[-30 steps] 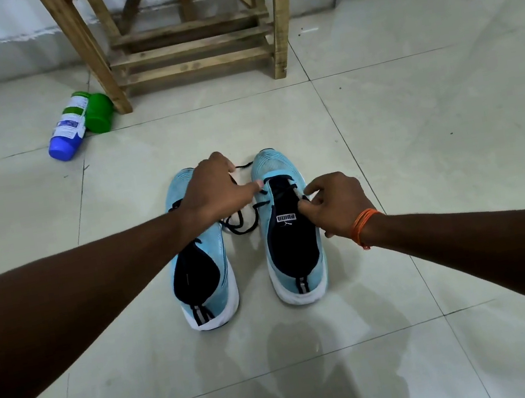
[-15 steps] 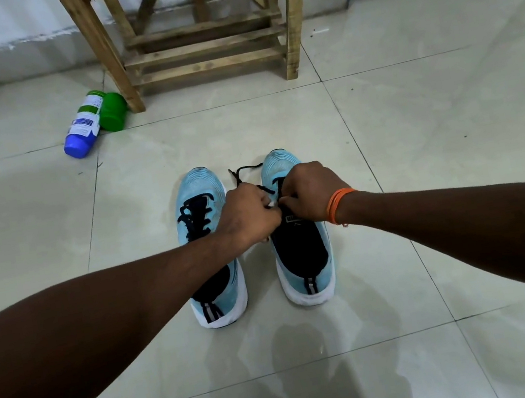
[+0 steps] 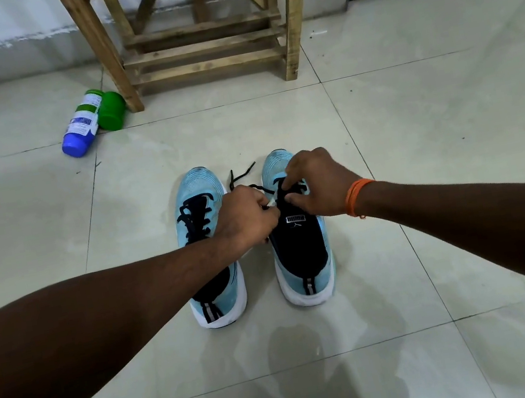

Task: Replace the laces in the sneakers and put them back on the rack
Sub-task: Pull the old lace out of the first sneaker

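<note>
Two light blue sneakers with black tongues stand side by side on the floor tiles, toes pointing away. The left sneaker (image 3: 199, 195) is laced in black. Over the right sneaker (image 3: 303, 261) both hands work a black lace (image 3: 241, 176), whose loose end trails between the toes. My left hand (image 3: 245, 217) is closed on the lace at the inner edge of the shoe. My right hand (image 3: 315, 183) pinches the lace at the upper eyelets; an orange band is on its wrist. The wooden rack (image 3: 198, 32) stands beyond the shoes against the wall.
A blue-capped bottle (image 3: 81, 130) lies on its side next to a green lid or cup (image 3: 111, 111), by the rack's left front leg. Pale glossy floor tiles (image 3: 420, 155) spread all around, and a white wall with a grey base runs behind.
My left hand has come off the left sneaker and closed in beside the right hand over the right shoe. My right hand has shifted toward the toe. The view has tilted slightly.
</note>
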